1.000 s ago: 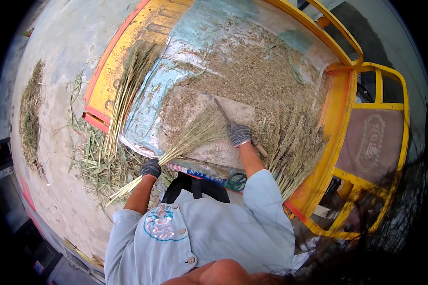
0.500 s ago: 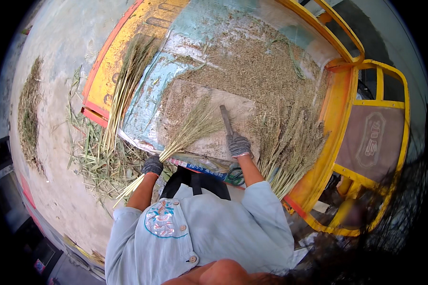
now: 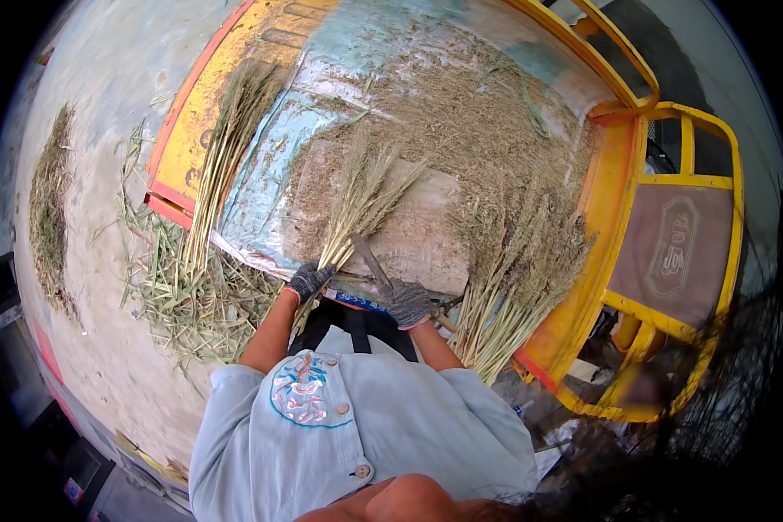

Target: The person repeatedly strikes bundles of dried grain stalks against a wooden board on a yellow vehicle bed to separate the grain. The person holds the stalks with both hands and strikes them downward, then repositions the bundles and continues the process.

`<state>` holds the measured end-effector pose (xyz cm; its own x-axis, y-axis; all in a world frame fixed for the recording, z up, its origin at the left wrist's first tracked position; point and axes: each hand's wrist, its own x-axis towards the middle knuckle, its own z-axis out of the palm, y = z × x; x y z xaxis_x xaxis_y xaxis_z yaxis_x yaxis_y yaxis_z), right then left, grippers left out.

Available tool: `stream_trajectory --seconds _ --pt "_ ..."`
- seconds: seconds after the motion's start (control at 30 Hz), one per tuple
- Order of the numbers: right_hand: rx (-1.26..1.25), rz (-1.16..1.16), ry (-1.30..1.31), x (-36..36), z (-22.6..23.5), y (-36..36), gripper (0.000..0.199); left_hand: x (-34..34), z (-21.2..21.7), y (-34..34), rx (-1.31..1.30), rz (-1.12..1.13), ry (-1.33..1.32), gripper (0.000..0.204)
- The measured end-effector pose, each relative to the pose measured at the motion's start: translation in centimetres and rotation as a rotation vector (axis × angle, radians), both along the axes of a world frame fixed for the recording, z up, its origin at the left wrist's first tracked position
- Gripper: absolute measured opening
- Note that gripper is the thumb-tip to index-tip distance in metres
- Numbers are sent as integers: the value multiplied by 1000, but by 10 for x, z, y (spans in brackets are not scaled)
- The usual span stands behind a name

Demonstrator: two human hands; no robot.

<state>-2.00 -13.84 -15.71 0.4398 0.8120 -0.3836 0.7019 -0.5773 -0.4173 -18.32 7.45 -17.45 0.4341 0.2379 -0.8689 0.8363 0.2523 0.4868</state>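
Pale blue cotton is closest to me, the shirt (image 3: 409, 400) of the person leaning in. Just past it are two hands in grey knitted gloves. The left hand (image 3: 311, 280) has its fingers curled round the lower stems of a bundle of stalks (image 3: 350, 209), with no gap that I can see. The right hand (image 3: 409, 304) is wrapped about a flat dark tool (image 3: 371, 261), its pale handle end poking out beside the wrist. The far end of that tool lies at the right edge of the stems, just above the left glove; whether it presses on them or only crosses over, I can't tell.

To my mind, doing this well means a firm left grip low on the stems, heads spread thin on the board, and tool strokes directed away from those gloved fingers, since metal and knuckles are near each other now.

The bundle slants up over a pale board (image 3: 431, 213), its heads fanned towards the far side. Cut stalks (image 3: 513, 278) lie heaped to the right of it, and another sheaf (image 3: 226, 165) rests on the left, across the yellow tailboard (image 3: 183, 165). Beyond, loose chaff (image 3: 461, 104) covers much of the blue sheet (image 3: 365, 35).
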Motion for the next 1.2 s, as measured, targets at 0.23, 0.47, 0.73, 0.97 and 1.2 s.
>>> stream_trajectory --seconds 0.23,0.47,0.73,0.97,1.2 --pt "-179 -105 176 -2 -14 -37 45 -16 -25 -5 -521 379 -105 38" --pt "-303 -129 273 -10 -65 -56 48 0 -23 -43 99 413 -60 31" --pt "-281 -138 298 -21 -74 -56 50 -28 -80 -62 530 110 -247 31" --pt "-265 -40 300 -24 -93 -63 50 -21 -65 -47 158 19 -196 31" --pt "-278 -144 361 -24 -75 -50 47 -25 -34 -69 585 -63 -271 74"
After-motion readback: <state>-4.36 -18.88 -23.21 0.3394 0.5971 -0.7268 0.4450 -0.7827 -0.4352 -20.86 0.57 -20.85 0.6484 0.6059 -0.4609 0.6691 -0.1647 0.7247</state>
